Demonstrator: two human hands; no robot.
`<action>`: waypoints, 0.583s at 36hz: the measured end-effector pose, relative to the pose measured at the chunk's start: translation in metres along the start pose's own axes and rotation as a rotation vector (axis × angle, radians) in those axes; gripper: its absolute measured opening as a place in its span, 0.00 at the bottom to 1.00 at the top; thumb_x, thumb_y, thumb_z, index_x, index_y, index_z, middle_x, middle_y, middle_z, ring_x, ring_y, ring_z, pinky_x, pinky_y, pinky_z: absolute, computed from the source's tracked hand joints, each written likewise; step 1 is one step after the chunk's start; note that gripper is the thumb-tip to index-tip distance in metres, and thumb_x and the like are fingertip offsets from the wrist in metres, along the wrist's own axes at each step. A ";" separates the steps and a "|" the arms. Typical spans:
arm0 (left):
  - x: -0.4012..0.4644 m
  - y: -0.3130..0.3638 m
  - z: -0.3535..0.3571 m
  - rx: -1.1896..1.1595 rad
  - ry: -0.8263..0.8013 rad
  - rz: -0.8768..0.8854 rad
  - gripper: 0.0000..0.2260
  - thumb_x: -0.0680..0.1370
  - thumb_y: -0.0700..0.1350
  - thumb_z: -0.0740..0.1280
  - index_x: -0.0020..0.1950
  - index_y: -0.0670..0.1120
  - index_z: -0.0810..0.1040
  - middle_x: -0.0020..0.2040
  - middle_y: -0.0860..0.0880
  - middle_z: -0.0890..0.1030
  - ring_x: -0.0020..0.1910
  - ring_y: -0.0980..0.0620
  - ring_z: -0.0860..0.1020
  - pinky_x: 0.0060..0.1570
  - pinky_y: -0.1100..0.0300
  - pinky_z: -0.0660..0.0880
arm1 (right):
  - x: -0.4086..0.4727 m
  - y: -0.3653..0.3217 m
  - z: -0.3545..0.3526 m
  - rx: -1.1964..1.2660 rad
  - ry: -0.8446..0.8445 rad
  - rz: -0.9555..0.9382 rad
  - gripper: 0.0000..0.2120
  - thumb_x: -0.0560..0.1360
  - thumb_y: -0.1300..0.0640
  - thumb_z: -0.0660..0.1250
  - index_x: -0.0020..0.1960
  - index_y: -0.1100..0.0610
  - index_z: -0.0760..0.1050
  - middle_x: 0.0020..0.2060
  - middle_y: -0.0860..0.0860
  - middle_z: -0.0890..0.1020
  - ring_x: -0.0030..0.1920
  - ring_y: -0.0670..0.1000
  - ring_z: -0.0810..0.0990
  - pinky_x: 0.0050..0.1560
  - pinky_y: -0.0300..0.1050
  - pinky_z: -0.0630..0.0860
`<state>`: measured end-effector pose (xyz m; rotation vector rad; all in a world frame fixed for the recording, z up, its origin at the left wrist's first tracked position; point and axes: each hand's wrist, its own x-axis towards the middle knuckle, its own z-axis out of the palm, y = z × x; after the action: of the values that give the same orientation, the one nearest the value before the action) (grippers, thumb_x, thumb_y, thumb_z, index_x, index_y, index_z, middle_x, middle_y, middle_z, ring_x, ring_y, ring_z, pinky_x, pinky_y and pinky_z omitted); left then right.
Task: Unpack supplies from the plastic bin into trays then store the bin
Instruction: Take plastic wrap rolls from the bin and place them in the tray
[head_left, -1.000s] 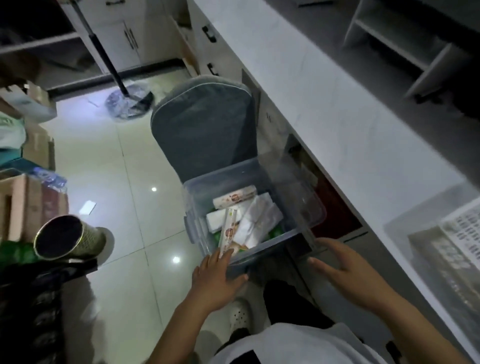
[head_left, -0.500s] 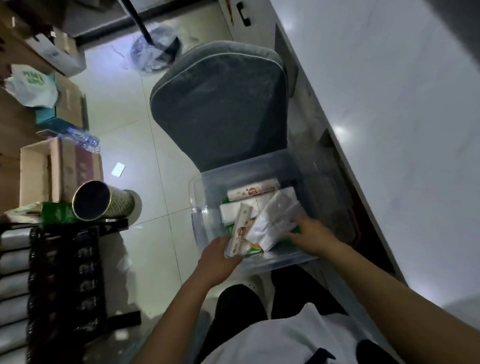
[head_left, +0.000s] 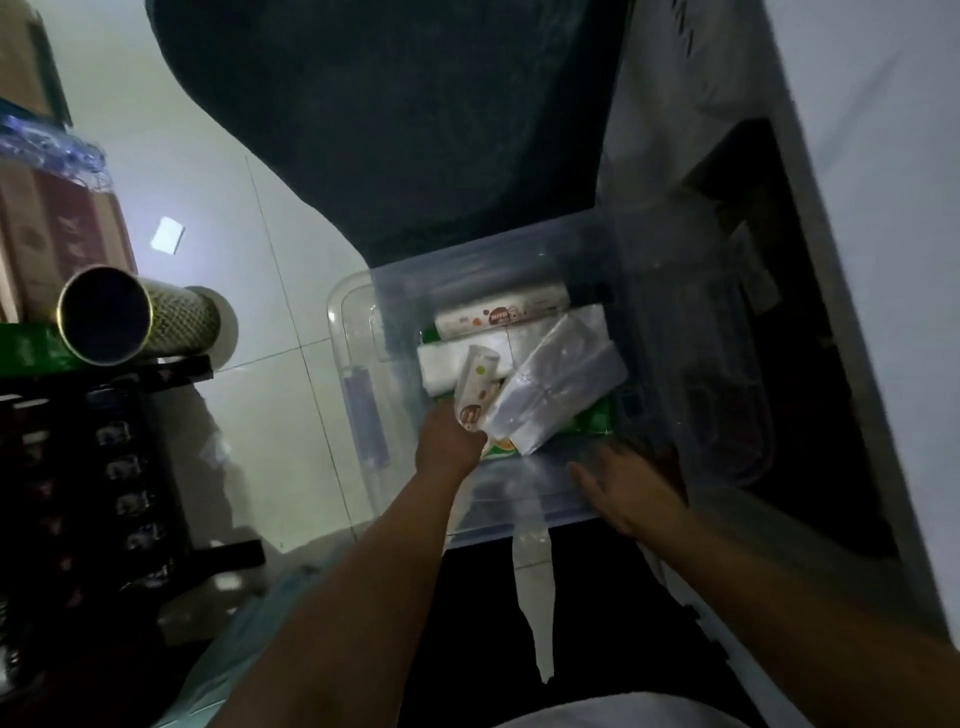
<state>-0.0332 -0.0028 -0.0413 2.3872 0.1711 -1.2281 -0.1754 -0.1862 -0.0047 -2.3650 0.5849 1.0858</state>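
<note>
A clear plastic bin (head_left: 358, 395) sits on the seat of a grey chair, low beside the counter. Inside lie a white printed roll (head_left: 498, 316), a folded white pack (head_left: 452, 364), a clear plastic-wrapped bundle (head_left: 558, 392) and a green packet (head_left: 592, 423) underneath. My left hand (head_left: 449, 441) reaches into the bin and grips the lower end of a white printed tube (head_left: 475, 387) that leans upward. My right hand (head_left: 631, 486) rests with fingers spread on the bin's near right part, holding nothing.
The grey chair back (head_left: 405, 119) rises behind the bin. A white counter (head_left: 883, 208) runs along the right, with a dark opening (head_left: 810, 338) under it. At left, a gold-rimmed tube (head_left: 135, 322) lies on a black rack (head_left: 104, 467). Pale floor tiles (head_left: 270, 364) lie between.
The view has dropped closer to the bin. My right hand drew back from the wrapped bundle to the bin's near right part. My left hand stays on the printed tube.
</note>
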 end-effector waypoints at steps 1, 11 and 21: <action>0.010 0.000 0.005 -0.021 0.000 -0.013 0.24 0.72 0.42 0.72 0.66 0.40 0.74 0.62 0.38 0.79 0.59 0.40 0.78 0.57 0.49 0.77 | 0.003 0.000 0.002 -0.007 -0.001 0.009 0.23 0.78 0.37 0.52 0.60 0.50 0.75 0.59 0.51 0.80 0.61 0.55 0.76 0.64 0.53 0.68; 0.064 -0.018 0.030 0.007 0.092 -0.004 0.18 0.75 0.44 0.69 0.64 0.40 0.73 0.61 0.38 0.78 0.59 0.38 0.77 0.55 0.46 0.76 | 0.026 0.003 0.008 0.002 0.111 -0.030 0.24 0.76 0.39 0.60 0.63 0.52 0.77 0.59 0.54 0.81 0.58 0.57 0.78 0.59 0.50 0.74; 0.025 -0.021 0.012 -0.291 0.186 0.171 0.14 0.76 0.45 0.71 0.59 0.44 0.74 0.53 0.47 0.81 0.52 0.47 0.80 0.43 0.60 0.75 | 0.058 -0.006 -0.013 0.165 0.171 0.024 0.26 0.76 0.44 0.66 0.71 0.53 0.69 0.67 0.55 0.75 0.64 0.58 0.74 0.62 0.47 0.71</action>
<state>-0.0342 0.0081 -0.0742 2.2066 0.1857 -0.8413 -0.1298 -0.1994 -0.0410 -2.3244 0.7359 0.8159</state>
